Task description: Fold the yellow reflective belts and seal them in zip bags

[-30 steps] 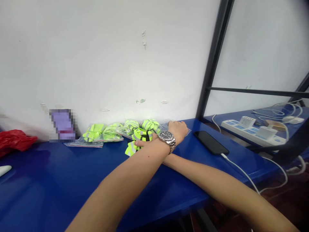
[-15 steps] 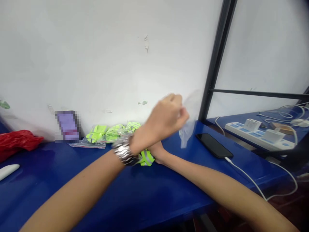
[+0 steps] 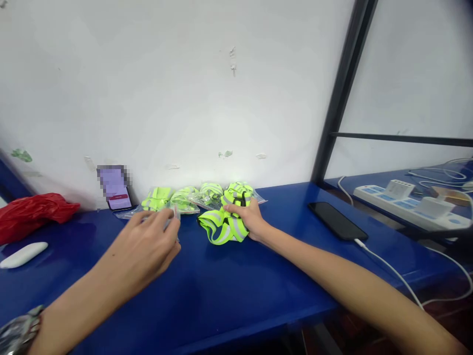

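My right hand [image 3: 248, 217] is closed around a neon-yellow reflective strap [image 3: 225, 229] with silver bands and black buckles. One loop of it hangs loose to the left, over the table. Farther left, my left hand [image 3: 150, 241] has its fingers bent together on a clear plastic bag [image 3: 173, 212]; most of the bag is hidden behind the fingers. Against the wall lie several bagged bundles of the same neon straps [image 3: 185, 195], partly covered by my hands.
A propped phone [image 3: 118, 195] leans on the wall at the left, near a red plastic bag [image 3: 37, 214] and a white oblong object [image 3: 24, 255]. On the right of the blue table [image 3: 229, 296] lie a black phone [image 3: 337, 220] on its cable and a power strip [image 3: 406, 202].
My left hand has swung from the upper right, across my right arm, down to the left with the plastic bag. The strap in my right hand is now more exposed.
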{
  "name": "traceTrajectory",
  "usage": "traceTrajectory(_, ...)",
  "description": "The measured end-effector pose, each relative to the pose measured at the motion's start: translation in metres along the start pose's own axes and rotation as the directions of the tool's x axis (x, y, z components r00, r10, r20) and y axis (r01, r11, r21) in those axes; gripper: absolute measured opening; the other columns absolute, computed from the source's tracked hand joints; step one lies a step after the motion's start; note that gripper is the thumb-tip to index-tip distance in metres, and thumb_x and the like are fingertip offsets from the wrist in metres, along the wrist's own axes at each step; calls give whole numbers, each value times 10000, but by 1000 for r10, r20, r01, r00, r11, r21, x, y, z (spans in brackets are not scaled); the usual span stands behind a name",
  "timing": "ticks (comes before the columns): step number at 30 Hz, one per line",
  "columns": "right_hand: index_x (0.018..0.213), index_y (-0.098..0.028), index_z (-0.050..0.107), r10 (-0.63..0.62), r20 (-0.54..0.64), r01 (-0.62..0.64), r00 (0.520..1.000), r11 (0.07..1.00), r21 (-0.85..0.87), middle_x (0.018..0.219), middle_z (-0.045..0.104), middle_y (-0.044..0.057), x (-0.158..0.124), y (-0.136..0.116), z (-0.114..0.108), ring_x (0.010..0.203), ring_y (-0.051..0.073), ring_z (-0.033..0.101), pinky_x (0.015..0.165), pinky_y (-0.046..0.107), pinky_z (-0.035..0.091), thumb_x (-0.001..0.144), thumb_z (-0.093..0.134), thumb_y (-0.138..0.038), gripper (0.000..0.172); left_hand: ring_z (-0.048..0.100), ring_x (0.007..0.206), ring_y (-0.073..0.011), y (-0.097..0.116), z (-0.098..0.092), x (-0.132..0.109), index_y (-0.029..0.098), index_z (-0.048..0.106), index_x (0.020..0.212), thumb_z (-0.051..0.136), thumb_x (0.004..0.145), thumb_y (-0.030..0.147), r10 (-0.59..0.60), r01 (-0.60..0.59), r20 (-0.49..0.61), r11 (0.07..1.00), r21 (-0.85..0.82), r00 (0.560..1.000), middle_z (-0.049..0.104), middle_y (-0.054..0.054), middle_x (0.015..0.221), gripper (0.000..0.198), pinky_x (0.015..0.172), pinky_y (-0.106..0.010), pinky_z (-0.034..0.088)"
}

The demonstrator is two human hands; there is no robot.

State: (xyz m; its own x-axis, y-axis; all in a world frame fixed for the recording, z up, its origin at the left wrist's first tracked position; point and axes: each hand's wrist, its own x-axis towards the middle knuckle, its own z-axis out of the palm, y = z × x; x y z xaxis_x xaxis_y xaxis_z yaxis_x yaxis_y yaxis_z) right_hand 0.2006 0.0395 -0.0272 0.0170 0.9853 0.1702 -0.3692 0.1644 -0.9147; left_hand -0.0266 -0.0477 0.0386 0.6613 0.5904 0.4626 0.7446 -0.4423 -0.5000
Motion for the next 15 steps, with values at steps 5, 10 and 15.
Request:
traceTrajectory(5,824,-145,675,-56,-35,59,998,993,107,775,716,45,6,-19,-5,689,219,662,660,354,560,500,846,-255,382,627,781,-260,12,27,-1,195,600,877,424,921,502,-19,124,300,933,-337,954,623,-84,908,356,741,-421,492)
traceTrajectory(10,804,-157,693,-78,12,74,997,977,202,752,722,29,2,-27,-4,663,209,661,639,353,560,531,836,-224,315,620,985,-242,9,39,25,180,334,1382,369,968,493,-166,278,230,712,-644,959,584,-145,1217,520,823,-378,497)
traceTrajectory(15,868,-161,701,-63,184,31,981,985,170,814,729,45,-6,-18,2,692,223,671,682,384,563,572,832,-248,335,556,685,-145,7,49,55,189,527,1133,493,940,387,-167,147,54,618,-772,985,625,-35,909,278,642,-289,461)
